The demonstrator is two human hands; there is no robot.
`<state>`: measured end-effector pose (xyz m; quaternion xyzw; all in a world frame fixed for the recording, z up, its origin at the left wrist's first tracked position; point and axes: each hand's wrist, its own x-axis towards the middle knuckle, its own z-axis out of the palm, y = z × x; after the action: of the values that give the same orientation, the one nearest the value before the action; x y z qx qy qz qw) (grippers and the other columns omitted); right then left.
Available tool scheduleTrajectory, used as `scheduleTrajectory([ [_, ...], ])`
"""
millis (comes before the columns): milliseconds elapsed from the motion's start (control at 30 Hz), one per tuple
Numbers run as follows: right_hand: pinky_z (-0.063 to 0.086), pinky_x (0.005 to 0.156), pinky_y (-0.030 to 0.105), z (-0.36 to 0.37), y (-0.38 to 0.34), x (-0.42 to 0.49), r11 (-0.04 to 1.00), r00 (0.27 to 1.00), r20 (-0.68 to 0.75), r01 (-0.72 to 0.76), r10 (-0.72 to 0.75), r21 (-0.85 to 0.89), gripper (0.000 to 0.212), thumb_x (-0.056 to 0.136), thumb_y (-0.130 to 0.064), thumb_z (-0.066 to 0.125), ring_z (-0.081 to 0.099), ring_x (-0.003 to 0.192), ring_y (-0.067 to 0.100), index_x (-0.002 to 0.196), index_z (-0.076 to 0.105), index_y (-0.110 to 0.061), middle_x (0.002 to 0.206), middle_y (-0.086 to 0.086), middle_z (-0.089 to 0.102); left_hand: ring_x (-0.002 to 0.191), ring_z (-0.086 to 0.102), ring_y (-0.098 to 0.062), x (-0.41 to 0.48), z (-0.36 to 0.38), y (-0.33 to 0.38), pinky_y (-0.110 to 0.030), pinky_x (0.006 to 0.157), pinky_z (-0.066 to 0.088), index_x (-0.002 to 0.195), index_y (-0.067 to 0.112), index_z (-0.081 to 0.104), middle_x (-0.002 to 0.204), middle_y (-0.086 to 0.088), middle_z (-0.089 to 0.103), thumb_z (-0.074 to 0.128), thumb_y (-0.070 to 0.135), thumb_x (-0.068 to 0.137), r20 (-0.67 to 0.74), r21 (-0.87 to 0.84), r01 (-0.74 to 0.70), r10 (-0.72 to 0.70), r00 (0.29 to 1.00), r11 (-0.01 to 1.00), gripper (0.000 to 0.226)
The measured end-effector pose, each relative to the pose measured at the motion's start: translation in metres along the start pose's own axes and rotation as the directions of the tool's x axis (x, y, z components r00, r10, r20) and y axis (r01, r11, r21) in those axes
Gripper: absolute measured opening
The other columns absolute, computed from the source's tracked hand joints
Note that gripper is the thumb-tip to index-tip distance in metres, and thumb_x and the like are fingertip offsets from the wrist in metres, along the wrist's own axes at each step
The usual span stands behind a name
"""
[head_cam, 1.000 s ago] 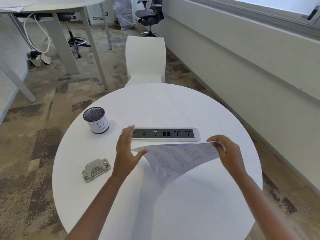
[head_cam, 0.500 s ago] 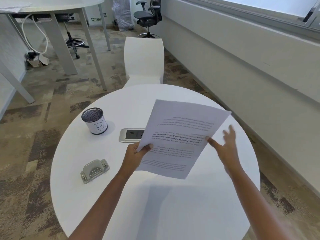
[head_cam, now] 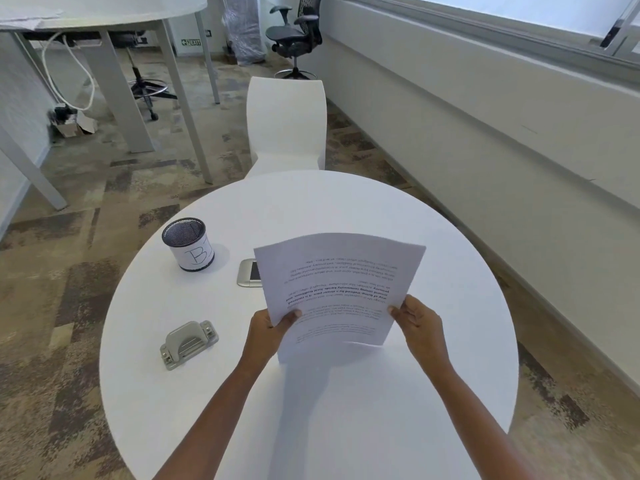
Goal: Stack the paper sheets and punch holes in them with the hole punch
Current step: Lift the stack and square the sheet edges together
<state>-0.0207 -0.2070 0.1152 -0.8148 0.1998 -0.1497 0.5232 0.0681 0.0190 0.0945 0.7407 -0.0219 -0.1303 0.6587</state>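
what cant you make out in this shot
Head view only:
- Power strip: mostly hidden behind the paper sheets.
- Sheet count: edges overlap, cannot tell.
- Printed text: upside down, too small.
- Cup contents: dark mesh interior, unclear.
- Table near edge: cut off by frame.

white table [head_cam: 346, 209], grey hole punch [head_cam: 188, 344], black mesh cup [head_cam: 188, 244], mottled brown carpet [head_cam: 69, 289].

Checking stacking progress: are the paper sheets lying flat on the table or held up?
Held up: left hand and right hand grip the paper sheets on edge.

Left hand [head_cam: 268, 329], right hand [head_cam: 417, 322] — both raised, pinching.
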Motion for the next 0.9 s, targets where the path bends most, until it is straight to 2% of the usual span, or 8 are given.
scheduleTrajectory([
  [167,0.042,0.065,-0.003,0.002,0.005,-0.007,0.999,1.0,-0.01,-0.019,0.019,0.044,0.022,0.088,-0.001,0.055,0.061,0.074,-0.017,0.094,0.066,-0.019,0.088,-0.015,0.068,0.078,0.063,-0.026,-0.002,0.001,-0.005,-0.011,0.059,0.054,0.093,0.009,0.065,0.095,-0.01,0.067,0.062,0.006,0.085,0.001,-0.037,-0.018,0.018,1.0,0.999,0.01],
  [367,0.045,0.064,0.001,0.003,0.008,-0.005,0.996,0.996,0.012,-0.087,0.086,0.035,0.017,0.088,-0.002,0.053,0.063,0.082,0.012,0.098,0.066,-0.009,0.092,-0.004,0.069,0.074,0.064,-0.012,-0.003,0.0,-0.002,-0.008,0.055,0.052,0.087,0.015,0.066,0.09,-0.006,0.07,0.064,0.005,0.083,0.002,-0.034,-0.025,0.025,1.0,0.999,0.011],
  [433,0.045,0.064,0.011,0.0,0.004,-0.002,0.997,0.997,-0.02,-0.07,0.071,0.031,0.013,0.088,-0.002,0.052,0.061,0.081,0.019,0.094,0.064,-0.006,0.087,0.001,0.068,0.072,0.067,-0.004,-0.001,-0.001,0.008,-0.007,0.058,0.051,0.084,0.022,0.064,0.081,0.012,0.074,0.063,0.001,0.082,-0.02,-0.074,-0.099,0.098,0.995,0.992,0.021],
  [500,0.042,0.063,0.02,-0.005,0.0,0.001,0.999,0.998,-0.047,-0.035,0.034,-0.007,0.01,0.089,-0.003,0.05,0.059,0.078,0.025,0.088,0.061,-0.004,0.085,0.008,0.067,0.077,0.067,0.006,0.004,-0.005,0.021,-0.007,0.066,0.052,0.098,0.028,0.058,0.089,0.02,0.072,0.061,-0.005,0.081,-0.066,-0.121,-0.204,0.197,0.978,0.972,0.037],
  [600,0.039,0.058,0.009,-0.016,-0.012,0.007,0.989,0.992,-0.088,0.079,-0.09,-0.121,0.015,0.091,-0.004,0.047,0.054,0.071,0.019,0.082,0.055,-0.013,0.081,0.004,0.063,0.103,0.055,0.011,0.009,-0.012,0.043,-0.009,0.091,0.043,0.132,0.02,0.036,0.122,0.01,0.053,0.069,0.0,0.077,-0.151,0.068,-0.355,0.361,0.92,0.932,0.067],
  [667,0.038,0.059,0.005,-0.023,-0.023,0.011,0.969,0.978,-0.095,0.166,-0.186,-0.184,0.024,0.091,-0.001,0.047,0.052,0.069,0.011,0.078,0.051,-0.021,0.08,0.002,0.06,0.126,0.037,-0.003,0.011,-0.018,0.054,-0.025,0.106,0.03,0.14,0.01,0.025,0.141,0.001,0.037,0.074,0.011,0.074,-0.144,0.283,-0.452,0.504,0.852,0.846,0.082],
  [800,0.033,0.058,0.012,-0.033,-0.04,0.016,0.891,0.935,-0.082,0.298,-0.344,-0.344,0.025,0.088,0.006,0.047,0.049,0.067,0.015,0.08,0.057,-0.015,0.077,-0.004,0.054,0.137,0.021,-0.02,0.006,-0.019,0.072,-0.051,0.114,0.02,0.141,0.001,0.021,0.147,-0.017,0.031,0.066,0.036,0.075,-0.018,0.58,-0.55,0.684,0.729,0.601,0.087],
  [900,0.036,0.061,0.017,-0.036,-0.049,0.017,0.826,0.906,-0.04,0.364,-0.421,-0.43,0.023,0.085,0.005,0.045,0.053,0.075,0.021,0.089,0.064,-0.007,0.082,0.001,0.06,0.139,0.016,-0.02,0.001,-0.017,0.076,-0.05,0.114,0.012,0.141,0.012,0.025,0.146,-0.014,0.036,0.055,0.046,0.078,0.092,0.66,-0.571,0.702,0.707,0.488,0.078],
])
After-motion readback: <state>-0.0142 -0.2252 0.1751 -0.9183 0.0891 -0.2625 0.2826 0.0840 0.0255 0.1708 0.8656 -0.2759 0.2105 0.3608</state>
